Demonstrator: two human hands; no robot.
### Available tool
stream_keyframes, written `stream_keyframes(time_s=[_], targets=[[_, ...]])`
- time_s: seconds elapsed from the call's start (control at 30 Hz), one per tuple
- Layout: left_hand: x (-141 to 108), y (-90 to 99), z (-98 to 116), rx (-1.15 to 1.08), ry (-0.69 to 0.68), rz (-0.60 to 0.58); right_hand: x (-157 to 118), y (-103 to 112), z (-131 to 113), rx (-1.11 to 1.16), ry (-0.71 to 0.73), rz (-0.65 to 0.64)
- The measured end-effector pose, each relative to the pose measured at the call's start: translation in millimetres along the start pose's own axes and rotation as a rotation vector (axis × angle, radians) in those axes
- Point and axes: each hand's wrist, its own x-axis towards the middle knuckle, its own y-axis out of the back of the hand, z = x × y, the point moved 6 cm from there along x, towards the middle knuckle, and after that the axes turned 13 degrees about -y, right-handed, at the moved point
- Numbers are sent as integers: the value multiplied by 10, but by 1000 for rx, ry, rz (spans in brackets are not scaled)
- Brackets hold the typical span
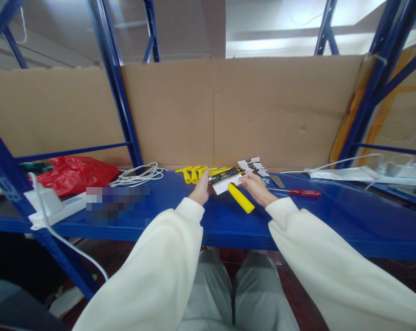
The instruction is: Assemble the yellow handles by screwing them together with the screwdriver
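Observation:
A black-and-white packaging card (224, 181) is held up over the blue shelf. My left hand (202, 188) is closed on the card's left edge. At its right edge, the fingers of my right hand (256, 187) pinch the card. A yellow tool with a round, tube-like handle (241, 198) slants down from the card's lower edge between my hands; the card hides its upper end, and how the two are joined I cannot tell. Behind my left hand lie several yellow tools (194, 174) of the same look. Several overlapping cards (252, 165) sit behind my right hand.
A red-handled screwdriver (304, 193) lies right of my hands on the blue shelf (332, 220). To the left are a coiled white cable (139, 175), a red plastic bag (78, 172) and a white power strip (61, 209). Cardboard (263, 110) walls the back, between blue posts.

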Motion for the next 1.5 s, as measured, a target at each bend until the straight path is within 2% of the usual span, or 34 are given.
stream_keyframes(time_s=[0.2,0.43,0.93,1.1,1.23,1.5], targets=[[-33,-32,-3,62,45,-50,10,61,16,3,-16,29],[30,-50,-36,83,56,-188,0,80,-1,54,3,42],[-50,-114,-42,105,100,-304,-75,84,-50,216,-35,148],[-88,-145,11,114,3,-350,-46,153,-80,223,6,195],[-152,-200,73,74,-95,-432,-44,210,-91,247,28,241],[-161,-224,85,42,-152,-521,-103,213,-117,247,5,304]])
